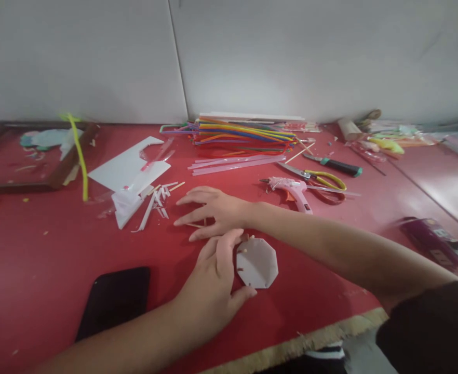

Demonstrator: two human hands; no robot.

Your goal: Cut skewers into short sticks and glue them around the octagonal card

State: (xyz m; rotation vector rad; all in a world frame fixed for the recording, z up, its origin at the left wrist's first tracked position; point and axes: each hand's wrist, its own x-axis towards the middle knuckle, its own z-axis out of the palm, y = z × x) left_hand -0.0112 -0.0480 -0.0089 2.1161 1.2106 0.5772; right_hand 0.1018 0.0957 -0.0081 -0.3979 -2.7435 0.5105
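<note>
A white octagon piece (258, 265) lies on the red table (38, 259) with small bits stuck to its left side. My left hand (213, 283) reaches in from the lower left and grips the octagon's left edge between thumb and fingers. My right hand (211, 210) crosses over from the right and lies just beyond the octagon. Its fingers are stretched out flat on the table and point left. A thin wooden stick (193, 225) lies under its fingertips. White cut strips (155, 200) lie just left of that hand.
A black phone (114, 298) lies at the near left. A pink glue gun (295, 189), yellow-handled scissors (324, 180) and a knife (338, 166) lie to the right. Coloured straws (244, 136) are piled by the wall, beside a white sheet (130, 166). A purple box (433, 241) sits far right.
</note>
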